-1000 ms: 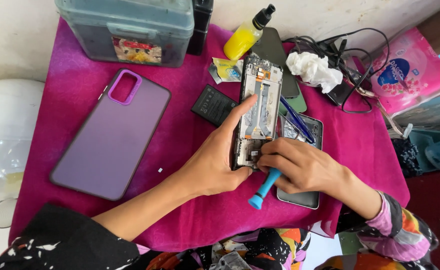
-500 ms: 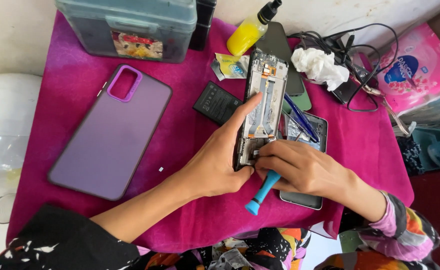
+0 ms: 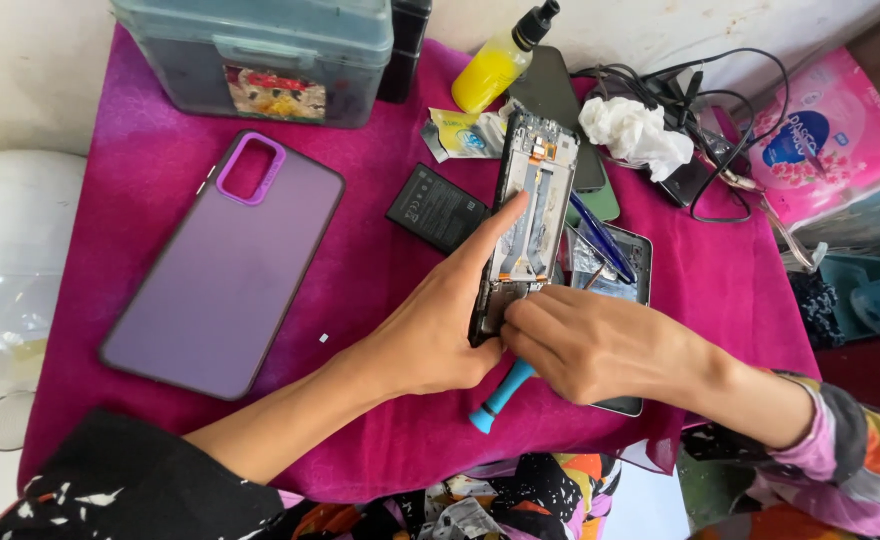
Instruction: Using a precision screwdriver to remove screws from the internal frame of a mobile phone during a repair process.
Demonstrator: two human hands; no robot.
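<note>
Both hands (image 3: 430,330) (image 3: 590,345) grip slim rect. opened phone (image 3: 530,205).

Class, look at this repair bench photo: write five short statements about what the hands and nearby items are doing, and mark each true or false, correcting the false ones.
1. The left hand steadies the opened phone frame with exposed internals. True.
2. The right hand holds a blue-handled screwdriver at the frame's lower end. True.
3. The purple phone back cover lies to the right of the frame. False: it lies to the left, on the magenta cloth.
4. The black rectangular battery is fitted inside the frame. False: it lies on the cloth beside it.
5. The yellow spray bottle has a black nozzle. True.
</note>
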